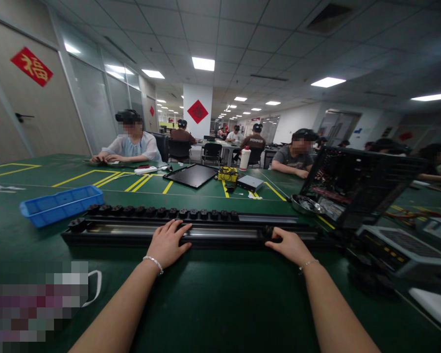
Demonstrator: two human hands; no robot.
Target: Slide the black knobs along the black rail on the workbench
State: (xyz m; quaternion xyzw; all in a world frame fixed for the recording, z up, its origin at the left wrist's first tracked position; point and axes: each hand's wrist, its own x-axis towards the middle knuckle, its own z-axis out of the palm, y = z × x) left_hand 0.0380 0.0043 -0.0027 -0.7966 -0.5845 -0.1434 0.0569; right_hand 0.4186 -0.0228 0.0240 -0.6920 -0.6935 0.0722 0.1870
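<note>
A long black rail with a shiny metal strip (224, 230) lies across the green table in front of me. My left hand (167, 243) rests on its left-middle part, fingers spread over the strip and thumb at the front edge. Further right, my right hand (289, 246) pinches a small black knob-like part (267, 231) on the strip with thumb and fingers. Another such black part (77, 225) sits at the rail's left end. Right behind is a second black rail (268, 219), carrying a row of several black knob-like parts (161, 213).
At left stands a blue plastic bin (62, 205). To the right are a metal bowl (307, 204), an open black computer case (363, 181) and a grey power supply box (404, 250). A flat black panel (191, 175) lies farther back. Co-workers sit around the table.
</note>
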